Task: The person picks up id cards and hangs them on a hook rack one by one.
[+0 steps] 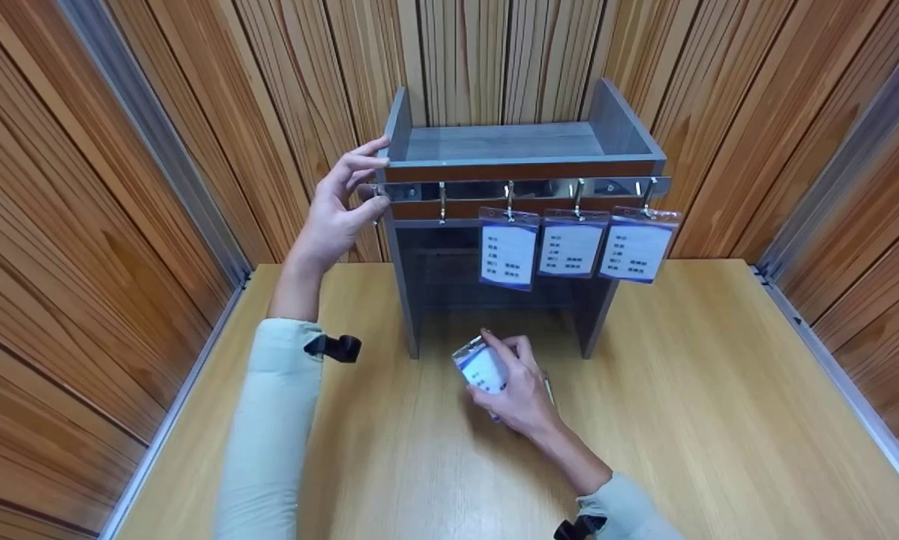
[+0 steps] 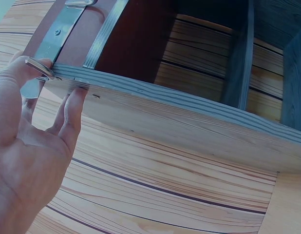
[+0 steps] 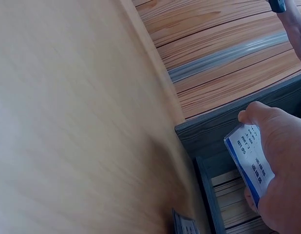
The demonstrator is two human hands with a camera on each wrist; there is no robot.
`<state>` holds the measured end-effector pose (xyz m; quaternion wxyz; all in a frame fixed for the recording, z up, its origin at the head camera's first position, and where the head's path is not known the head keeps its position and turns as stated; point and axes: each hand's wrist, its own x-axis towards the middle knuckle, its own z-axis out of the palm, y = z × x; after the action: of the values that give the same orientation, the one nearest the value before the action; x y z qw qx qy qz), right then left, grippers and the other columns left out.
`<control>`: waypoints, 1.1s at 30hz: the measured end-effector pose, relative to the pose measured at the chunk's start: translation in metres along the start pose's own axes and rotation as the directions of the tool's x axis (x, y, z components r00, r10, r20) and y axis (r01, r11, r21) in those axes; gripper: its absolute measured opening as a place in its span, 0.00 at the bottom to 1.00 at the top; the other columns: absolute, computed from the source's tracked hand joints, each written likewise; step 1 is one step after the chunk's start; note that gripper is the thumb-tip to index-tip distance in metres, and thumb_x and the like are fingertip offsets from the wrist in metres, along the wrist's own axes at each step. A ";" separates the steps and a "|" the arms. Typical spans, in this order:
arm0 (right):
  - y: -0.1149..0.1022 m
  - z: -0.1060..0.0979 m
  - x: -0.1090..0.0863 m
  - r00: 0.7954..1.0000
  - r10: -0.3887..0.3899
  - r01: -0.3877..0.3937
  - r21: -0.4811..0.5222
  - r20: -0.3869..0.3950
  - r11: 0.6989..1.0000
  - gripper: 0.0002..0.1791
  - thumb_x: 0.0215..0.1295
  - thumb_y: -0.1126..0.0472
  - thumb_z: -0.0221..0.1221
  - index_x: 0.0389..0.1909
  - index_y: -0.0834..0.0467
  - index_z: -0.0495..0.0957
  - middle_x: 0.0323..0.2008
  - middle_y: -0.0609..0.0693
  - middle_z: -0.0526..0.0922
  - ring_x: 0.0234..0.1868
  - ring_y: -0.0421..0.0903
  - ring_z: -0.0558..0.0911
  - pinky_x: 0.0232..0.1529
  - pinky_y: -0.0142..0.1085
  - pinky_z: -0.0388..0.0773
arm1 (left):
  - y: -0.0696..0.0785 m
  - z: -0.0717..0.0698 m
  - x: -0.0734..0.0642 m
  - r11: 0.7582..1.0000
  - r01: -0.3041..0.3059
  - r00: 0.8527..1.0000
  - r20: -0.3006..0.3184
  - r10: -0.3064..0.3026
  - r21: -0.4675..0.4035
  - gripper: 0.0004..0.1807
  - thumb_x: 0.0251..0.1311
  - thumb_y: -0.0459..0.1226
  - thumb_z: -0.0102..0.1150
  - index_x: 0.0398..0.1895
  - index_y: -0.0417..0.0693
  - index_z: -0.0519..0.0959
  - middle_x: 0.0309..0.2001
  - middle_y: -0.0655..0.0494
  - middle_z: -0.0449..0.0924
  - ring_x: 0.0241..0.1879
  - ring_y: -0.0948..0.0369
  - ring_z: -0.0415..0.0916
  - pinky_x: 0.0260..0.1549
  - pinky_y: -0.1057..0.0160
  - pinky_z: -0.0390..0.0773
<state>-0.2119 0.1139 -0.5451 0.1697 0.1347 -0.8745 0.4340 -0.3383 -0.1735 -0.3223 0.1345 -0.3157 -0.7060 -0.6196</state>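
Observation:
My left hand (image 1: 337,206) holds the upper left corner of a grey desk shelf (image 1: 531,142). Its thumb is at the end of the metal hook rail (image 1: 479,190), beside a hook (image 2: 39,69), and its fingertips rest on the side panel (image 2: 189,114). Low in front of the shelf, my right hand (image 1: 520,394) pinches a clear-sleeved name badge (image 1: 480,366) between thumb and fingers; the palm hides part of it. Another badge (image 3: 183,223) lies on the table beneath that hand. Three similar badges hang from the hooks on the right, including the middle one (image 1: 573,246).
A bare hook (image 1: 442,202) sits left of the hanging badges. The shelf stands on a light wooden table (image 1: 719,390), close to the wood-plank back wall (image 1: 479,60). Plank walls with metal edge strips flank both sides.

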 end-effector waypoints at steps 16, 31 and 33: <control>-0.028 0.003 0.013 0.996 -0.076 0.079 0.060 -0.044 0.995 0.51 0.57 0.62 0.84 0.82 0.58 0.73 0.64 0.61 0.74 0.58 0.54 0.83 0.56 0.45 0.90 | 0.001 0.000 0.000 1.000 0.000 1.000 -0.001 0.000 -0.002 0.20 0.77 0.25 0.59 0.68 0.45 0.79 0.88 0.51 0.67 0.87 0.45 0.64 0.84 0.36 0.61; -0.065 -0.003 0.037 0.971 -0.190 0.199 0.052 -0.146 0.979 0.51 0.59 0.61 0.84 0.83 0.58 0.73 0.64 0.60 0.75 0.58 0.52 0.82 0.53 0.39 0.88 | 0.000 -0.001 0.000 1.000 0.000 1.000 0.003 0.000 -0.001 0.20 0.76 0.25 0.60 0.68 0.43 0.79 0.88 0.50 0.66 0.87 0.46 0.64 0.84 0.38 0.62; -0.068 -0.004 0.040 0.966 -0.199 0.211 0.054 -0.167 0.976 0.51 0.58 0.61 0.84 0.82 0.59 0.73 0.64 0.61 0.75 0.57 0.52 0.82 0.53 0.39 0.88 | 0.000 0.000 0.000 1.000 -0.003 1.000 0.007 0.003 0.002 0.20 0.77 0.25 0.59 0.68 0.43 0.79 0.88 0.50 0.66 0.86 0.46 0.64 0.84 0.39 0.63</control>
<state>-0.2212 0.0738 -0.4778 0.2787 0.1951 -0.8232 0.4545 -0.3380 -0.1739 -0.3219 0.1334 -0.3188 -0.7066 -0.6175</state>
